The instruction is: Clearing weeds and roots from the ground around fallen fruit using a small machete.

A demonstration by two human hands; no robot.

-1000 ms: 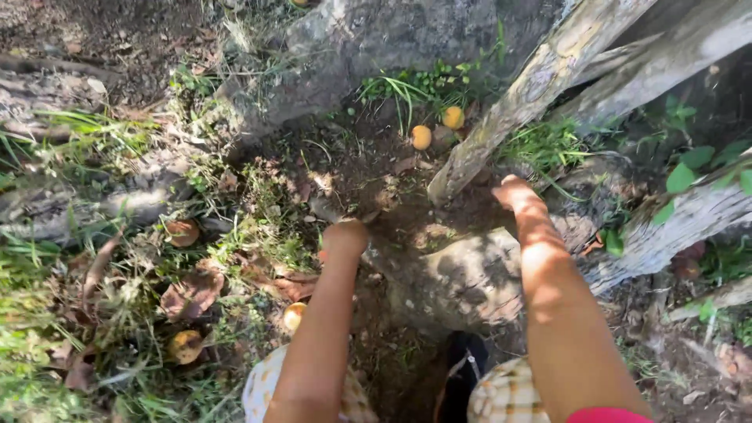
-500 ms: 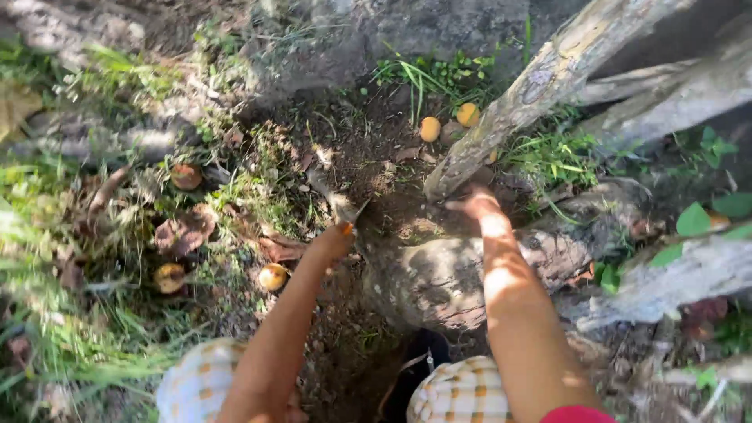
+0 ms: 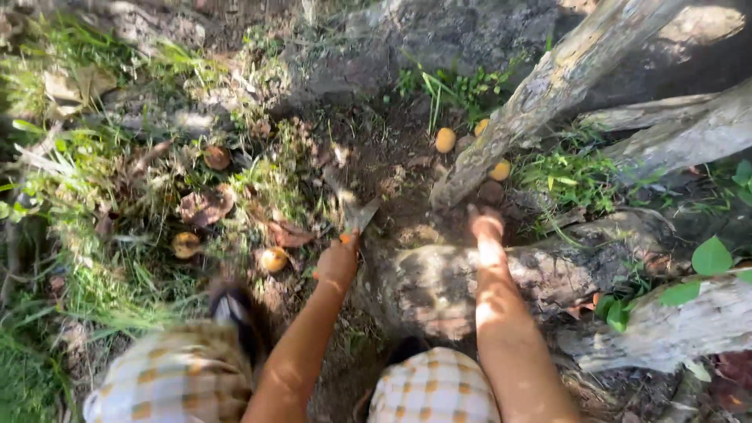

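Metal blade of a small trowel-like tool (image 3: 362, 213), orange at the grip, sticks out of your left hand (image 3: 338, 265), which is clamped around its handle; the tip points into the dark soil (image 3: 392, 168) ahead, blurred, so whether it touches the dirt can't be told. Your right hand (image 3: 486, 225) is extended forward, fingers reaching at the foot of the slanted pale branch (image 3: 540, 94); whether it's spread or closed can't be told, too blurred and shaded, nothing seen held. Just past it lie yellow fruits (image 3: 445, 139), one beside the branch, another (image 3: 500, 170) right at its base. Mossy log (image 3: 439, 282) lies between both forearms. Off to the left in the grass (image 3: 117, 204): more fallen fruit (image 3: 273, 258), some brown and rotted (image 3: 217, 157). Checked fabric (image 3: 435, 388) at bottom edge, dark footwear (image 3: 231, 309) beside it.

Step looks like digging or clearing at the branch base, early on. Next move likely calls for steadying the tool tip low and bringing the right fingers onto the nearest fruit.
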